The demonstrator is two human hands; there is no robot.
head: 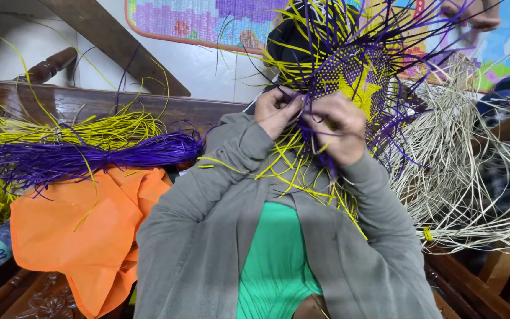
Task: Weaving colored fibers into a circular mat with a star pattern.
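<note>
From my remote seat I see both hands raised in front of the chest, working at a woven panel (358, 74) of purple and yellow strips. The panel sits high in the middle of the view, upright and tilted a little, with loose purple and yellow ends fanning out from it on every side. The left hand (275, 109) is clenched on a few strands at the panel's lower left edge, fingers curled inward. The right hand (340, 127) grips the lower edge just beside it, pinching purple and yellow strands that trail down over the grey sleeves (219, 195) and the green shirt (275, 260). The two hands are nearly touching (I cannot tell exactly which strand each finger holds).

To the left, a bundle of purple strips (90, 156) lies across an orange cloth (84, 230), with a bundle of yellow strips (84, 130) just behind it, against a dark wooden rail (78, 100). To the right, a loose mass of pale natural strips (461, 165) spreads over wooden furniture. At the top right corner, another person's hand (473, 15) shows partly. A colourful patterned mat (196, 20) lies along the top.
</note>
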